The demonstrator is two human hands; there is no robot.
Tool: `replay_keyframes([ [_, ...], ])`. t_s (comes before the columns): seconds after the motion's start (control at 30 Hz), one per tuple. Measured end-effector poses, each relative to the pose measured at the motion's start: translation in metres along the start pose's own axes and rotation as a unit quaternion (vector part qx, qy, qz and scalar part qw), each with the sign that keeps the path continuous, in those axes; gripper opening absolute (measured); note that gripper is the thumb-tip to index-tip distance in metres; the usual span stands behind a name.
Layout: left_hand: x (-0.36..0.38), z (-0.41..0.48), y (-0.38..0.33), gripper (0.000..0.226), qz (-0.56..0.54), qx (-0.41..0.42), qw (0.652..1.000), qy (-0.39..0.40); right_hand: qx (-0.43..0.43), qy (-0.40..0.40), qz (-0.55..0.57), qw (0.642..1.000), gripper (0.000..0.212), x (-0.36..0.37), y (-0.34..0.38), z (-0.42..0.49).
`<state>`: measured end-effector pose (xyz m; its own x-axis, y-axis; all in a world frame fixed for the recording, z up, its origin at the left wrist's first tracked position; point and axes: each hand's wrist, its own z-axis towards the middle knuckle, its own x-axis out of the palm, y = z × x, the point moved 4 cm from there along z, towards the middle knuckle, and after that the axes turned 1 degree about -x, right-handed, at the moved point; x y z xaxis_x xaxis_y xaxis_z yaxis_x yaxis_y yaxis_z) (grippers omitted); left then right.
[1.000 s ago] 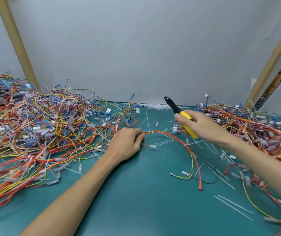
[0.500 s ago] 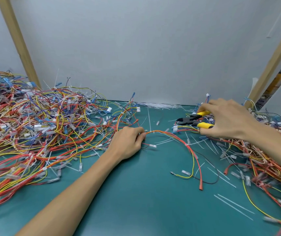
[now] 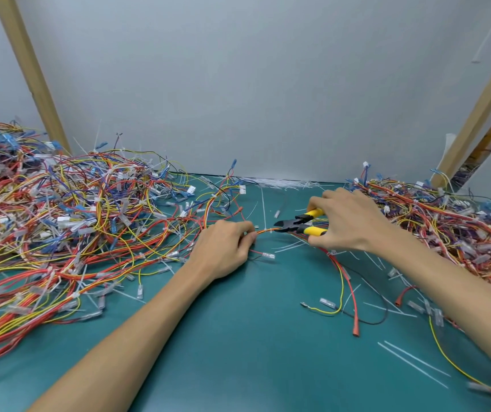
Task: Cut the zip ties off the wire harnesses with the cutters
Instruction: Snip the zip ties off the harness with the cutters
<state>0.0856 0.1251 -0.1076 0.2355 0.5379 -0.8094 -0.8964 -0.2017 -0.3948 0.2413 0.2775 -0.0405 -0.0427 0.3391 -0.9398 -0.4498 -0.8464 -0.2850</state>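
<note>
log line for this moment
left hand: pinches harness | right hand: grips cutters | tips at harness

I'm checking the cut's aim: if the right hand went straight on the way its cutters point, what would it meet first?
Probably the orange-and-red wire bundle at the black tip of the yellow-handled cutters; beyond it, the left hand pinching it.

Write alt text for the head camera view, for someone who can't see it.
A person's left hand pinches a thin orange harness on a green mat, while the right hand holds yellow-handled cutters with the tip at its wires. Large tangles of coloured wire lie on both sides.
</note>
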Motion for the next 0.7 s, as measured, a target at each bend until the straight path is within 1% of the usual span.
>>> replay_keyframes([
  [0.27,-0.0003,-0.0007,-0.0007,0.020,0.002,-0.004,1.000,-0.003,-0.007,0.018,0.021,1.000,0.057,-0.0016,0.0114,0.0075],
  [0.57,0.0013,-0.0009,0.0006,0.020,0.010,-0.005,1.000,0.001,0.003,0.010,0.054,0.999,0.053,-0.0002,0.0078,0.0042],
  [0.7,0.0013,0.0002,0.0000,0.019,0.011,-0.002,1.000,-0.004,-0.006,0.008,0.054,0.999,0.052,-0.0029,0.0117,0.0065],
])
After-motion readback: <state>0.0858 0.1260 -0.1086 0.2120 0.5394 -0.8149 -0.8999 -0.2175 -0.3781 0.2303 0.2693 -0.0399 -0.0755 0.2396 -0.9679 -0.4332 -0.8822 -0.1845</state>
